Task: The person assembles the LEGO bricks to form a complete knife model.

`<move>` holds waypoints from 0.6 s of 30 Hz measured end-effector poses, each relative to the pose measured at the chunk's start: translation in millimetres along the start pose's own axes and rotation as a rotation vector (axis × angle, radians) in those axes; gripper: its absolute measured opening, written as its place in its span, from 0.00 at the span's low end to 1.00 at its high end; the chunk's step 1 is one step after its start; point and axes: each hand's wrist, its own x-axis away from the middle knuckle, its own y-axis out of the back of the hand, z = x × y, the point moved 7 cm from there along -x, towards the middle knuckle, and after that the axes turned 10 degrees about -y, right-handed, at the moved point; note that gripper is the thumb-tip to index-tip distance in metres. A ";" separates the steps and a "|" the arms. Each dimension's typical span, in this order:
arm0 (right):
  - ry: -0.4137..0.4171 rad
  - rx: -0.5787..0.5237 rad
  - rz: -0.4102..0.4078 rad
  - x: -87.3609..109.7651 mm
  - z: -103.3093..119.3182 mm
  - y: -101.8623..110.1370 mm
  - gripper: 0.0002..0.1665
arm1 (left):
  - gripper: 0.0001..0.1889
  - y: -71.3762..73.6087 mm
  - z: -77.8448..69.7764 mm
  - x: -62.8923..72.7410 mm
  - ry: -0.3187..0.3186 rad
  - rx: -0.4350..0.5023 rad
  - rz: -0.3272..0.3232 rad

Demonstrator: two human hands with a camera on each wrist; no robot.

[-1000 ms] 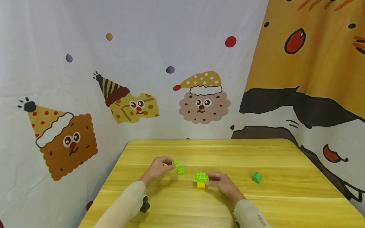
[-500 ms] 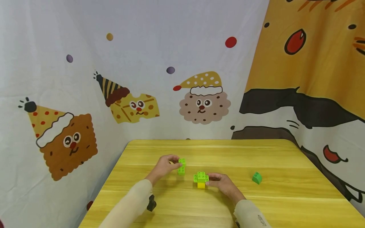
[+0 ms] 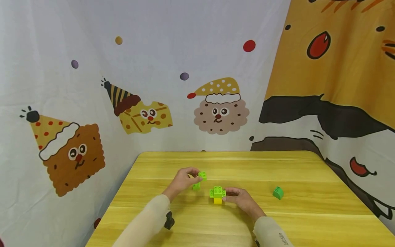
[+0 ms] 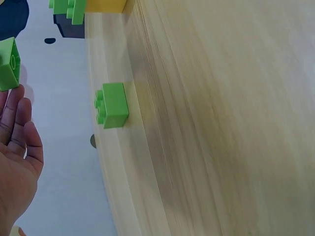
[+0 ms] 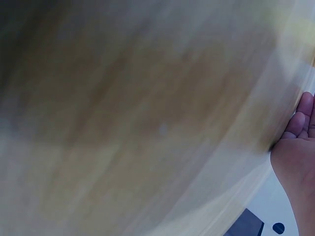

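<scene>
My left hand (image 3: 184, 180) pinches a light green toy building brick (image 3: 202, 175) between thumb and fingers, raised off the table. In the left wrist view this brick (image 4: 8, 66) shows its hollow underside. Below it, a second light green brick (image 3: 196, 186) sits on the table, partly covered by the left hand. A small stack of toy bricks (image 3: 217, 191) stands to the right, light green pieces on top of a yellow base (image 3: 217, 200). My right hand (image 3: 242, 199) grips the stack's right side with thumb and fingers. In the right wrist view the stack is out of sight.
A dark green brick with a curved side (image 3: 278, 192) lies on the right of the wooden table (image 3: 296, 219). Behind the table hangs a white cloth (image 3: 172, 41) printed with cartoon figures.
My left hand has moved right with its light green brick, passing over the brick on the table towards the stack. The right hand and the stack have stayed in place.
</scene>
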 end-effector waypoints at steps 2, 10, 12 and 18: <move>0.005 0.002 0.005 0.1 0.5 -0.3 0.31 | 0.18 -1.9 -1.4 -0.3 0.004 0.004 -0.002; -0.009 0.009 0.011 2.0 3.3 -0.6 0.32 | 0.17 -12.6 -8.0 -3.8 -0.010 0.000 -0.001; -0.007 0.011 0.010 1.6 3.5 -0.3 0.32 | 0.17 -15.9 -9.9 -4.9 -0.021 -0.009 0.000; 0.002 0.004 0.017 0.9 3.3 -0.5 0.31 | 0.15 -25.0 -15.6 -6.8 -0.046 -0.015 0.007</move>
